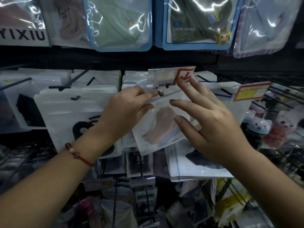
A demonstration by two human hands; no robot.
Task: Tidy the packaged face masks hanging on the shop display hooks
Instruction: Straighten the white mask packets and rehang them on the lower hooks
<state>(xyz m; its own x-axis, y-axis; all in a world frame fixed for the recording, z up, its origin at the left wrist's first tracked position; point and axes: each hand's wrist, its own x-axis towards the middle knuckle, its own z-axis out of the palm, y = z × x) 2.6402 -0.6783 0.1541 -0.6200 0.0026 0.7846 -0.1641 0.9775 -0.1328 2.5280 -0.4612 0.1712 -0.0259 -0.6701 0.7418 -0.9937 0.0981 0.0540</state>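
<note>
- At centre frame, a clear packet holding a pink face mask (162, 125) hangs tilted, its lower end swung toward the left, its top at the black hook tip (160, 93).
- Left hand (125, 111), reaching in from the lower left, pinches the packet's upper left edge just beside that hook tip; a red beaded bracelet (77, 154) sits on its wrist.
- Right hand (212, 127), from the lower right, is released: fingers straight and spread over the packet's right side, fingertips at or just off the plastic, I cannot tell which.
- Just above the fingers, a clear price-tag holder (171, 75) with a red mark sits on the hook.
- Left of centre, white packets with black masks (65, 112) hang in a stack.
- Along the top of the frame, a blue-edged packet with a green mask (118, 23) hangs in a row of others.
</note>
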